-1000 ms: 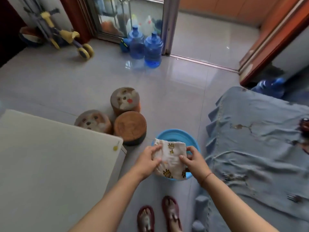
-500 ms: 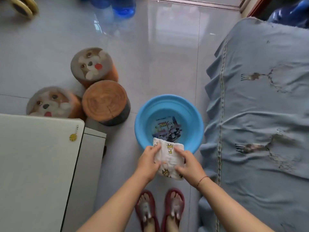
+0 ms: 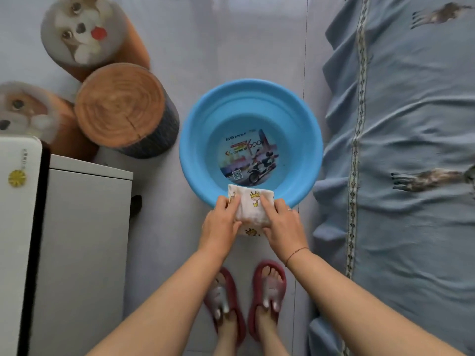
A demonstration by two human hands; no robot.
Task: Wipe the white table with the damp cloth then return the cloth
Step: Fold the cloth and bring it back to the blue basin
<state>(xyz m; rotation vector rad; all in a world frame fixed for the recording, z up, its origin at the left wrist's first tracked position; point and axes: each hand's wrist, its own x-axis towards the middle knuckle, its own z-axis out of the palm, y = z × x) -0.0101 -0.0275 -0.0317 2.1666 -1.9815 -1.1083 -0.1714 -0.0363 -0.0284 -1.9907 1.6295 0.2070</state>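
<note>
A: Nearest are the two feet in red sandals (image 3: 244,299) on the tile. Just above them, both hands hold the cloth (image 3: 253,206).

B: How are the fingers set?

A: The left hand (image 3: 221,221) and right hand (image 3: 281,223) each have fingers curled closed on the folded cloth, one at each side. The cloth's far edge lies over the near rim of the basin (image 3: 308,129).

B: So which step is this?

A: I judge it to be either the pick-up or the return; one frame does not settle it. The table (image 3: 15,227) shows only as a strip at the left, and I cannot tell whether it has been wiped.

B: And the next move?

A: If returning, the hands should carry the cloth forward past the rim and let go over the basin. If starting, lift and swing left to the table.

B: Room to move?

A: Tight at the sides. The blue cover (image 3: 398,176) hangs just beside the basin on the right, and the cabinet (image 3: 82,240) stands on the left. Farther off, the stools (image 3: 120,109) crowd the basin's left. Open tile lies beyond the basin.
</note>
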